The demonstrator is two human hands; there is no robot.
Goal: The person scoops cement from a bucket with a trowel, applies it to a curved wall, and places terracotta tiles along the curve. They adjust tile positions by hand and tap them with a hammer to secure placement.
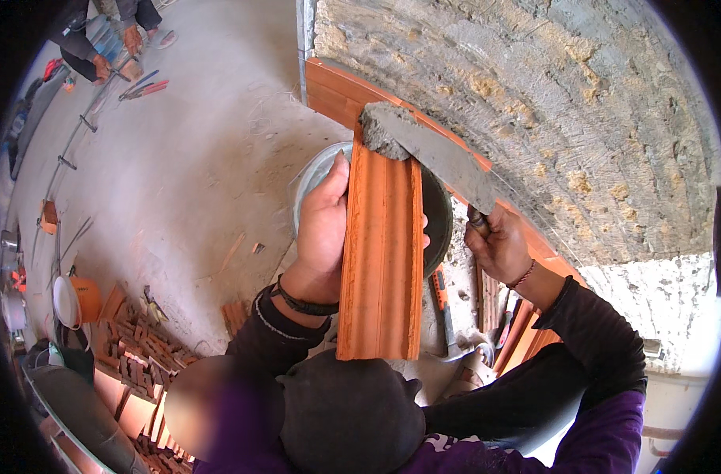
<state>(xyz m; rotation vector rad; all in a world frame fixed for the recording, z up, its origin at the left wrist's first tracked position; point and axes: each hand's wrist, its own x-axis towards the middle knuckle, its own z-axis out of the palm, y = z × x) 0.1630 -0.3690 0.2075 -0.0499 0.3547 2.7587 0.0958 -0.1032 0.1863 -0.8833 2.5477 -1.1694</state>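
We hold a long, ribbed terracotta tile (383, 261) in our left hand (322, 229), the thumb along its left edge and the fingertips curling round the right edge from behind, so the grip is closed across its width. The tile is above a bucket (311, 178), partly hiding it. Our right hand (501, 246) is wrapped round the handle of a trowel (455, 164), whose blade reaches to the tile's far end, where a lump of grey mortar (384, 130) sits. Beyond the trowel, a row of orange tiles (327, 87) runs along the foot of a rough wall (518, 103). Near the bucket lies an orange-and-black tool (441, 291). At lower left we see stacked tile pieces (135, 359) beside an orange pail (86, 300); at upper left, a co-worker's hands (131, 39) are low over the floor.
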